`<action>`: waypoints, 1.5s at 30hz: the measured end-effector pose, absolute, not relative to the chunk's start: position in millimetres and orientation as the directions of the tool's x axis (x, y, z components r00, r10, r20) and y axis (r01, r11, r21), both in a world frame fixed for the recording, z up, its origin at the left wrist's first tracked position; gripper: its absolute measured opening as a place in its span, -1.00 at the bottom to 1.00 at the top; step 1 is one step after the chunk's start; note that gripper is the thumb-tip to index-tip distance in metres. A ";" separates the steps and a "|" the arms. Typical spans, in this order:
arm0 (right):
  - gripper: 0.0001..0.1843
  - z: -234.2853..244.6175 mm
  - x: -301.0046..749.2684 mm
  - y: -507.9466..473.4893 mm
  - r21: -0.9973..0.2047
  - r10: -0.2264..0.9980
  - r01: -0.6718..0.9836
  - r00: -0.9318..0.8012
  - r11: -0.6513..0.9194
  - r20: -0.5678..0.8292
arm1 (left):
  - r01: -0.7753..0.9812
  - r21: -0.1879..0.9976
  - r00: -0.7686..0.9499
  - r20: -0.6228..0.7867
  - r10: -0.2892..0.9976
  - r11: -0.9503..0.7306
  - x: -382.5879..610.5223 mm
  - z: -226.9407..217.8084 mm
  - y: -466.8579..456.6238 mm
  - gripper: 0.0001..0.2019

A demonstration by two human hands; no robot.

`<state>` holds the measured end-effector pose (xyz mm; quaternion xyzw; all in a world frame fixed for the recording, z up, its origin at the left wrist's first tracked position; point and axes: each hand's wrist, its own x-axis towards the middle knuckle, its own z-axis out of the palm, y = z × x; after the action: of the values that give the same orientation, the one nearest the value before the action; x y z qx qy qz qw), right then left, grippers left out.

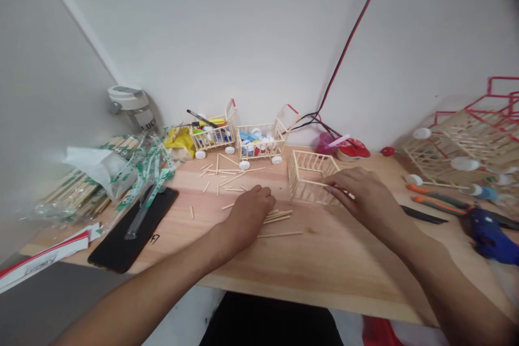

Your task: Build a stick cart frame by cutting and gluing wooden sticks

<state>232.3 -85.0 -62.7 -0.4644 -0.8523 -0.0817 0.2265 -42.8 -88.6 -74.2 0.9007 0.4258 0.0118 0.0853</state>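
**A crowded craft corner, seen from over the work**

A small open-topped crate of pale wooden sticks (pixel 310 178) stands near the middle of the frame, its slatted sides upright. The fingers of the right hand (pixel 359 192) lie spread across its near edge, touching it; whether they grip it or a stick, I cannot tell. To the crate's left, the left hand (pixel 249 216) rests in a narrow, loose curl on the light wooden tabletop (pixel 336 275). Anything held under its fingers would be hidden. Thin loose wooden sticks (pixel 278 218) lie just beside that hand, with more scattered toward the upper middle of the frame.

Beyond them, two stick-built carts with white wheels (pixel 213 138) (pixel 259 143) hold colourful plastic bottle caps. At the far right, a larger stick frame with red edging (pixel 466 146) rises above two orange-handled tools (pixel 438 200) and a blue glue gun (pixel 488 235). At the left, a clear plastic bag of sticks (pixel 77 189) lies near a black rectangular slab (pixel 130 230).
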 end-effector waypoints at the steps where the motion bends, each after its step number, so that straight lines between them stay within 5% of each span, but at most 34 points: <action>1: -0.77 -62.9 231.9 -86.3 -0.075 0.762 0.834 -0.459 0.547 0.456 | 0.768 0.176 0.630 -0.038 0.776 -0.615 -42.2 -76.3 -86.5 -0.86; 21: -0.80 -68.0 232.6 -88.7 -0.095 0.772 0.836 -0.447 0.540 0.451 | 0.815 0.079 0.578 -0.054 0.814 -0.574 -32.1 -85.3 -89.7 -0.83; 28: -0.75 -69.7 233.2 -90.4 -0.085 0.765 0.839 -0.443 0.537 0.467 | 0.810 0.424 0.420 0.065 0.905 -0.406 -47.1 -99.3 -82.8 -0.83; 31: -0.75 -70.7 233.9 -89.8 -0.078 0.756 0.836 -0.446 0.543 0.479 | 0.783 0.471 0.441 0.039 0.897 -0.406 -48.0 -97.4 -78.9 -0.83; 39: -0.74 -70.9 233.1 -89.7 -0.047 0.734 0.831 -0.462 0.555 0.498 | 0.785 0.414 0.505 0.005 0.863 -0.461 -42.4 -86.0 -67.9 -0.89; 45: -0.73 -71.2 235.0 -89.7 -0.053 0.721 0.817 -0.473 0.574 0.507 | 0.813 0.173 0.571 -0.050 0.820 -0.556 -34.4 -76.8 -76.3 -0.86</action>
<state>235.0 -89.7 -71.2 -0.4511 -0.8524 -0.0986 0.2453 -34.4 -76.3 -76.8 0.8818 0.4629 0.0182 0.0883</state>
